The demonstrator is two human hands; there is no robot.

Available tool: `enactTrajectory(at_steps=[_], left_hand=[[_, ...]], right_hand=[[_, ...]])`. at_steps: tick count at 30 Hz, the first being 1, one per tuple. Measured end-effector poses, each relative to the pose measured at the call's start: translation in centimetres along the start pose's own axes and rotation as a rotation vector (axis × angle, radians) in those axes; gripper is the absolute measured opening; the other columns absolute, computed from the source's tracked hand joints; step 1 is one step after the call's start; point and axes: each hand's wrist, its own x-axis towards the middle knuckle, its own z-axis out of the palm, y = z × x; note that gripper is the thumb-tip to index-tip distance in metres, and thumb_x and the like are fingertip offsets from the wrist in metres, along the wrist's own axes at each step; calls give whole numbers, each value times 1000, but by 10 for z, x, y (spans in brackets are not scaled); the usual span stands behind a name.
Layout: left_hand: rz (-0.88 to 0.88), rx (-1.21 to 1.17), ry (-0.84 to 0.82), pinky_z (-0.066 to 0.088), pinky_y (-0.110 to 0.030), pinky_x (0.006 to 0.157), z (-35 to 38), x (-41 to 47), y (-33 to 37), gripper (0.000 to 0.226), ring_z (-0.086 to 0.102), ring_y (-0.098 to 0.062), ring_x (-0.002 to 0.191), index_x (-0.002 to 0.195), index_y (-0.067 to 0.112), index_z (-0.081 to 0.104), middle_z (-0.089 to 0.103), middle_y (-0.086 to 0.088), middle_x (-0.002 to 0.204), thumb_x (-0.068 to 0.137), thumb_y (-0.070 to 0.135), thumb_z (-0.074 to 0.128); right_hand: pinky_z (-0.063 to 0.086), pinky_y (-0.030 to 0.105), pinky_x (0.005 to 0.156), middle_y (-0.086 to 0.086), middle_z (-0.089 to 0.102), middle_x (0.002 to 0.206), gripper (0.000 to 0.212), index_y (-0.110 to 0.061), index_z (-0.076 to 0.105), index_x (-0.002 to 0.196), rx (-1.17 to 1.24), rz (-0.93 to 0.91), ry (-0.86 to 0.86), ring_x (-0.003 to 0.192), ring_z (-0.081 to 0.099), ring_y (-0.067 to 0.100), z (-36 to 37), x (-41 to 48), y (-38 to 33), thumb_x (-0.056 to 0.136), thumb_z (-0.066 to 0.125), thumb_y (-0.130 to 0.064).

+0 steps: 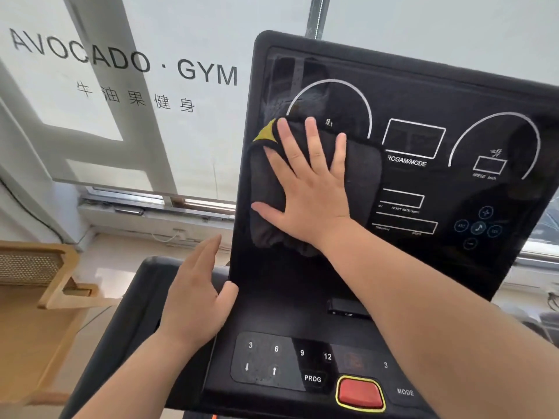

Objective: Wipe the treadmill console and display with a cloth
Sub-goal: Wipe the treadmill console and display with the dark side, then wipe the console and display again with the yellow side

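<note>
The treadmill's black glossy display (423,95) stands upright ahead, printed with white dials and boxes. My right hand (308,189) lies flat with fingers spread on a dark grey cloth (366,176) with a yellow corner, pressing it against the left part of the display. My left hand (196,297) is open and holds nothing; its thumb touches the display's lower left edge. Below lies the console (272,358) with number keys, arrows, PROG and MODE labels.
A red stop button (360,393) with a yellow rim sits on the console's lower middle. A black padded handrail (133,313) runs at the left. A wooden bench or rack (39,297) stands at the left. A window with gym lettering (127,58) lies behind.
</note>
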Motion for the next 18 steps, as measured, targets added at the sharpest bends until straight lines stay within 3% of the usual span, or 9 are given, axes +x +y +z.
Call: enactTrajectory(at_steps=[2, 5, 8, 10, 12, 15, 18], left_hand=[[-4, -38, 57, 38, -35, 112, -3, 3, 2, 77, 45, -10, 135, 154, 24, 36, 45, 12, 148, 86, 12, 69], [70, -112, 141, 43, -34, 101, -14, 10, 14, 69, 51, -6, 118, 150, 26, 40, 48, 15, 138, 87, 14, 65], [141, -237, 175, 47, -39, 100, -27, 22, 37, 63, 57, -11, 116, 145, 31, 44, 54, 13, 135, 85, 19, 58], [186, -299, 139, 48, -45, 104, -33, 31, 58, 57, 59, -11, 120, 141, 33, 50, 59, 12, 136, 87, 18, 56], [197, -370, 0, 47, -46, 107, -40, 37, 85, 53, 59, -9, 123, 138, 36, 56, 63, 14, 134, 87, 20, 56], [222, -532, -357, 48, -47, 107, -46, 39, 119, 47, 65, -16, 120, 130, 28, 65, 71, 4, 125, 86, 12, 56], [181, -622, -536, 55, -36, 89, -42, 31, 133, 38, 70, -25, 101, 112, 21, 74, 76, -6, 104, 85, 5, 52]], right_hand=[[-2, 71, 122, 3, 15, 173, 85, -25, 41, 157, 126, -80, 11, 160, 3, 37, -4, -6, -5, 89, 53, -75], [7, 64, 126, -1, 38, 165, 71, -21, 52, 150, 500, -103, -8, 158, 20, 27, -27, -17, 4, 93, 56, -63], [30, 41, 125, -13, 62, 141, 49, -22, 70, 132, 893, 30, -42, 146, 44, 9, -61, -33, 17, 92, 67, -50], [47, 27, 110, -19, 72, 118, 29, -25, 78, 114, 1130, 118, -98, 124, 62, 0, -84, -44, 23, 89, 73, -37], [56, 24, 93, -11, 79, 101, 15, -25, 79, 102, 1311, 121, -188, 103, 73, 4, -102, -51, 23, 89, 73, -28], [55, 20, 76, -7, 79, 83, 6, -22, 78, 91, 1474, 151, -225, 79, 71, 5, -118, -60, 24, 87, 75, -19], [62, 36, 75, 3, 78, 81, 12, -19, 78, 81, 1500, 260, -108, 76, 73, 19, -122, -69, 27, 75, 89, -23]])
